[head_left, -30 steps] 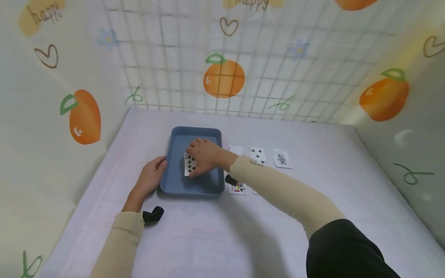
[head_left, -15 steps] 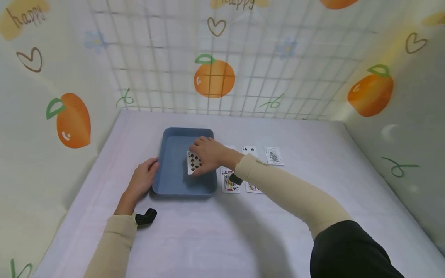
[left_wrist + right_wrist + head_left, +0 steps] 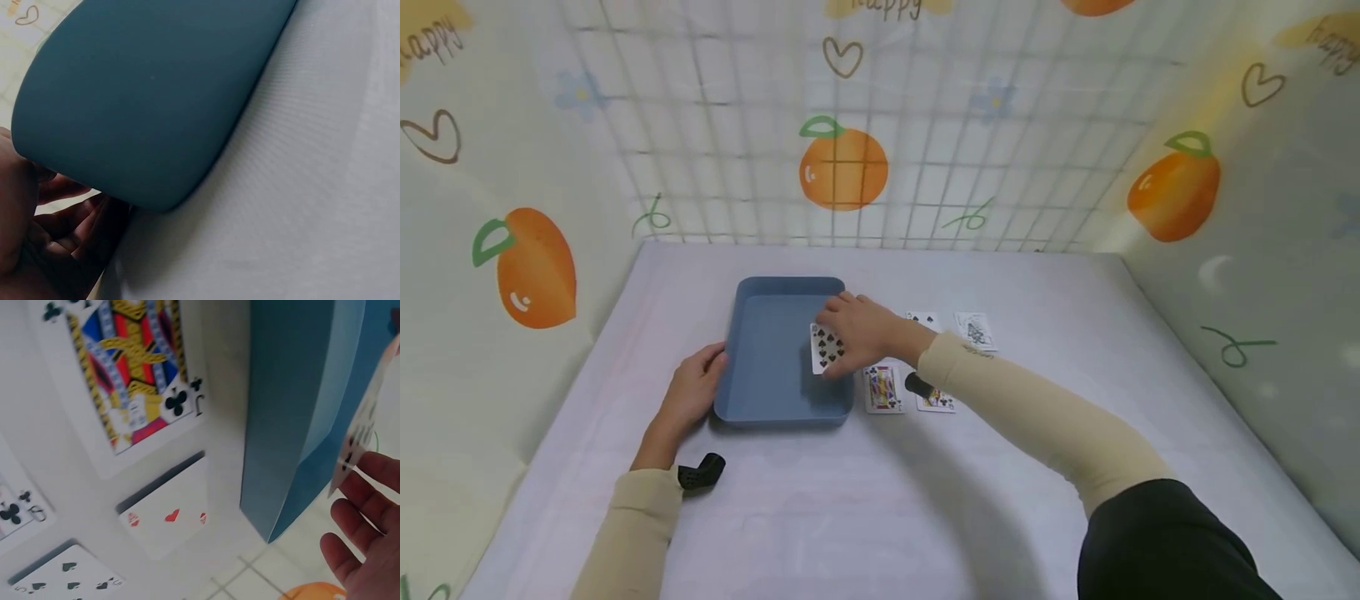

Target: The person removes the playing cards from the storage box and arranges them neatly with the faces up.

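My right hand [image 3: 865, 329] pinches a spade card [image 3: 826, 348], held face up over the right part of the blue tray [image 3: 722, 392]. In the right wrist view the card [image 3: 362, 425] stands tilted, with my fingers [image 3: 356, 525] at its lower edge. My left hand [image 3: 691, 383] rests against the tray's left outer wall. From the left wrist, its loosely bent fingers [image 3: 75, 231] show beside the tray's corner, partly in shadow. No other card shows inside the tray.
Right of the tray lie a jack of clubs [image 3: 883, 390], a queen of clubs [image 3: 936, 402], a five of spades [image 3: 69, 575], an ace of hearts [image 3: 169, 512] and a joker [image 3: 976, 331]. A wire grid [image 3: 737, 167] stands behind the table.
My right hand has carried the spade card rightward over the tray, toward its right wall. The head view has turned right. My left hand stays at the tray's side.
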A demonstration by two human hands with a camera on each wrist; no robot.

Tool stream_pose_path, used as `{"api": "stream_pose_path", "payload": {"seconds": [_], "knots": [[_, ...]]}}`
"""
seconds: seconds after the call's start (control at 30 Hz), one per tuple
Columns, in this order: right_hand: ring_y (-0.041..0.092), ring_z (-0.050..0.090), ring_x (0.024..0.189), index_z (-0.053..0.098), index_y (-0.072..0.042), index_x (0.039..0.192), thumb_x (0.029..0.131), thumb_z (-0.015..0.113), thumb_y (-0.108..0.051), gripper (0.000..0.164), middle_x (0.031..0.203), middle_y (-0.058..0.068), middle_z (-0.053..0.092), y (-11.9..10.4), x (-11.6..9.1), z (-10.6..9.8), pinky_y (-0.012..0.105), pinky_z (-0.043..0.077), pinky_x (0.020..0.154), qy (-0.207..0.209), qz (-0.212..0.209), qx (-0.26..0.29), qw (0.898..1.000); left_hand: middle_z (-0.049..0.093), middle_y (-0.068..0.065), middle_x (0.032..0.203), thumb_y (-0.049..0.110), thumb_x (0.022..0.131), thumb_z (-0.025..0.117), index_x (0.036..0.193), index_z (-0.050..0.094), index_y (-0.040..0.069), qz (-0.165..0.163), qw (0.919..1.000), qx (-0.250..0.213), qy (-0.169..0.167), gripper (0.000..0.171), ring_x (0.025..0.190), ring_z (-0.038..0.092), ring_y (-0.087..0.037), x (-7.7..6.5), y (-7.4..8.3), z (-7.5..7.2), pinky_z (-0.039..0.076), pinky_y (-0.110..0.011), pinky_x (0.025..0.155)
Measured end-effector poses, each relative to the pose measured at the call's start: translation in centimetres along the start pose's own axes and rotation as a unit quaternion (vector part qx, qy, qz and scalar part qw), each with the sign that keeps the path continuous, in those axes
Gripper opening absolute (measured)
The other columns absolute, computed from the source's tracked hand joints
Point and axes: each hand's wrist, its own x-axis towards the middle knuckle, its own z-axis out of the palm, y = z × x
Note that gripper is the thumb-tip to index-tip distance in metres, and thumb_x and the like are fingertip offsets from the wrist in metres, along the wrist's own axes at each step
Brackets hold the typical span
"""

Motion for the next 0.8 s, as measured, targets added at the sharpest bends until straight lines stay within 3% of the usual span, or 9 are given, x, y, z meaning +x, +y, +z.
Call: {"api": "stream_pose_path", "payload": {"seconds": [0.53,0.8], "knots": [[0.021,0.045,0.108,0.051,-0.009,0.142,0.074,0.072,-0.064,0.09,0.128,0.009,0.054,1.7,-3.4,0.2,0.036,0.043,0.087,0.004,0.039,0.049,0.998,0.041,-0.027,0.149,0.027,0.109,0.036,0.149,0.037,-0.003,-0.006,0.9999,0.008,-0.006,0.05,0.138,0.036,-0.043,-0.6,0.4,-0.1,0.031,-0.056,0.112],[0.02,0.045,0.108,0.052,-0.01,0.14,0.071,0.07,-0.07,0.093,0.127,0.008,0.054,2.8,-5.1,1.0,0.036,0.043,0.088,0.011,0.053,0.055,0.997,0.04,-0.028,0.149,0.026,0.109,0.037,0.149,0.037,-0.004,0.003,0.9999,0.011,-0.004,0.05,0.138,0.035,-0.044,-0.7,0.4,0.0,0.03,-0.057,0.112]]}}
